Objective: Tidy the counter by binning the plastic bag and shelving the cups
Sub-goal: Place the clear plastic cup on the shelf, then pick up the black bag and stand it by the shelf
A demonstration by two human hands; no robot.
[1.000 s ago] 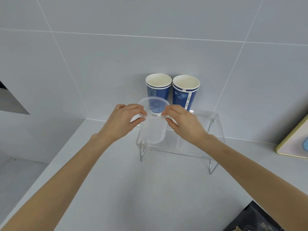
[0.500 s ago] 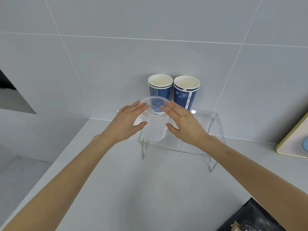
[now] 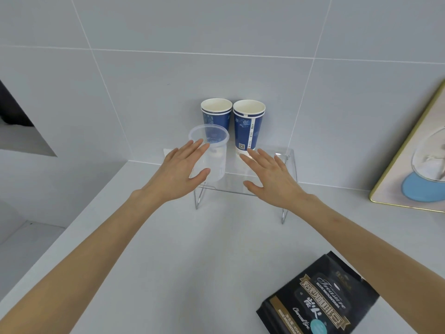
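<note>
A clear plastic cup (image 3: 215,150) stands upright at the left end of a small transparent shelf (image 3: 286,165) against the tiled wall. Behind it, two blue paper cups (image 3: 248,126) stand side by side on the same shelf. My left hand (image 3: 180,173) hovers just in front of the clear cup with fingers straight, holding nothing. My right hand (image 3: 269,178) is spread flat over the shelf's right half, also holding nothing. No plastic bag for binning is in view.
A black printed pouch (image 3: 317,297) lies on the white counter (image 3: 168,273) at the lower right. A gold-edged picture board (image 3: 414,165) leans on the wall at the right. The counter drops off along its left edge.
Both hands pinched the clear cup's rim a second ago, then let go. They have since drawn back and apart, the right hand moving right. The cup stays on the shelf.
</note>
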